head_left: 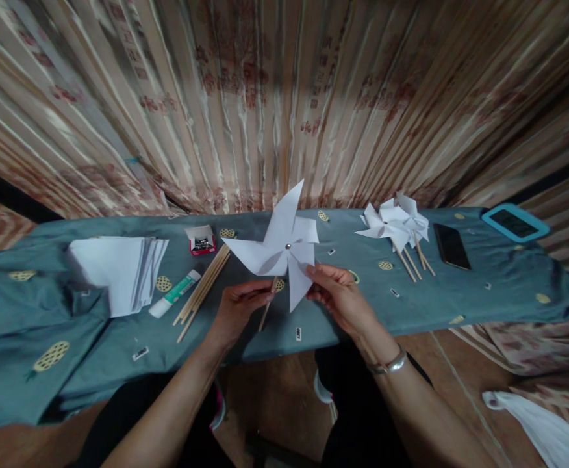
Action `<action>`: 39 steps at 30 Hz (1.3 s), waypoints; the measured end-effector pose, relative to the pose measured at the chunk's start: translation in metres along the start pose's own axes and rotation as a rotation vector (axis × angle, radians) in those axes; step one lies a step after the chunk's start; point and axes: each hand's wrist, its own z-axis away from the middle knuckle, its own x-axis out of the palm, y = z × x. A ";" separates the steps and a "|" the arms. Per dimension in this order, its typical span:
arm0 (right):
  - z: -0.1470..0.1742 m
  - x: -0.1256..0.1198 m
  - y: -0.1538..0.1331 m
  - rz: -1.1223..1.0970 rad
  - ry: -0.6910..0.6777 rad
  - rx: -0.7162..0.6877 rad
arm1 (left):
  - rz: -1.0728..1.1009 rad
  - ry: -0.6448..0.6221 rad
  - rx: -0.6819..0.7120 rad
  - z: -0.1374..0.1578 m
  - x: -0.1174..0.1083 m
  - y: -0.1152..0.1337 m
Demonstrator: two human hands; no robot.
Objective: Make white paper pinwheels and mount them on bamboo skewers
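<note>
A white paper pinwheel (275, 250) with a shiny pin at its centre is held up above the cloth-covered table, its blades facing me. My left hand (242, 305) pinches the pinwheel's thin wooden stick (265, 316) below the blades. Between the thumb and fingers of my right hand (338, 292) is the edge of one blade on the right side. Part of the stick is hidden behind the paper.
Finished pinwheels (395, 221) lie at the back right, beside a phone (452, 246) and a blue-framed device (515, 222). Left are stacked paper sheets (119, 270), a glue stick (175, 294), loose wooden sticks (204, 289) and a small box of pins (201, 241). A curtain (284, 104) hangs behind.
</note>
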 end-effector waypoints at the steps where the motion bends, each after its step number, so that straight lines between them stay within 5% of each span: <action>1: 0.000 0.000 0.000 0.003 0.001 0.010 | -0.004 -0.003 0.000 0.001 0.000 0.001; 15: -0.006 -0.008 -0.006 0.290 0.001 -0.204 | 0.020 -0.053 -0.017 0.002 0.000 0.001; 28: 0.001 0.005 0.006 0.156 -0.080 -0.041 | -0.026 -0.043 0.028 0.003 0.003 -0.001; 39: 0.004 0.023 0.014 0.274 -0.217 -0.075 | 0.041 -0.063 0.032 0.005 0.007 -0.003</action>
